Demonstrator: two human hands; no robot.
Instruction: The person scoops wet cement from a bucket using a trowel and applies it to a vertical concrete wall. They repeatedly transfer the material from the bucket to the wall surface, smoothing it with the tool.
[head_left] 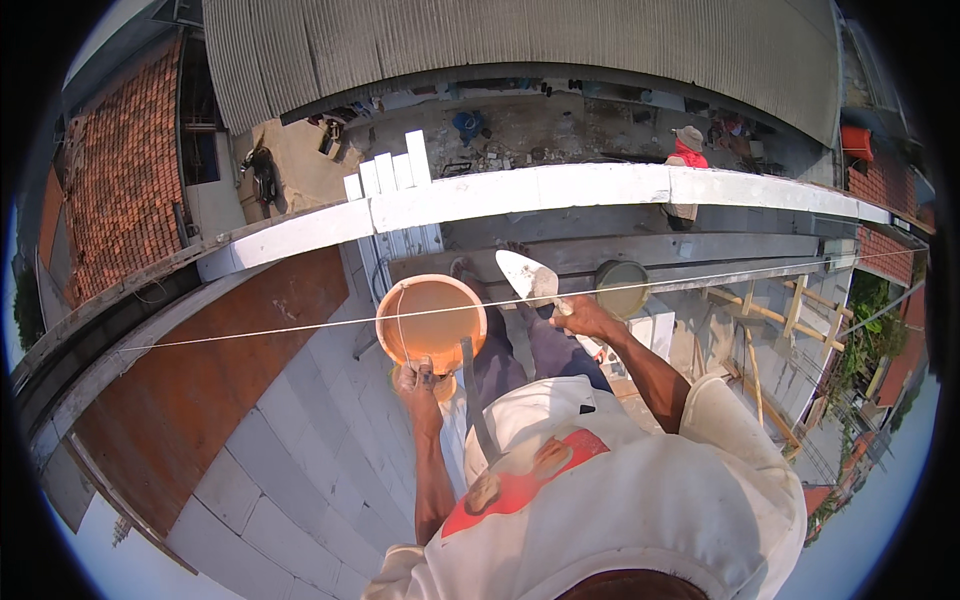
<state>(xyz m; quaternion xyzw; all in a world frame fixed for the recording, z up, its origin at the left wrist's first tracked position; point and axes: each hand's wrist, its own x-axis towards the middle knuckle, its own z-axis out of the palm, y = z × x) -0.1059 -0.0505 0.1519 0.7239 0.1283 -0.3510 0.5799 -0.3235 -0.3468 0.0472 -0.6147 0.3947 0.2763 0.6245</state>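
My left hand (418,377) is closed on the near rim of an orange bucket (405,335), which tilts its open mouth up toward me. A thin wire handle lies over the bucket's mouth. In my right hand (590,318) is a trowel (525,275), gripped by its handle, with its pale, mortar-smeared blade pointing away and left. The blade is just right of the bucket, apart from it. A taut white string (300,328) crosses the view in front of both hands. Beyond them runs the top of a white block wall (520,190).
Wooden planks (700,247) lie along the wall's near side, with a round dark bucket (622,289) by them. Several white blocks (390,172) stand at the wall. A wooden pole frame (790,310) is at right. Beyond and below, a person in red (688,152) stands near a corrugated roof (520,40).
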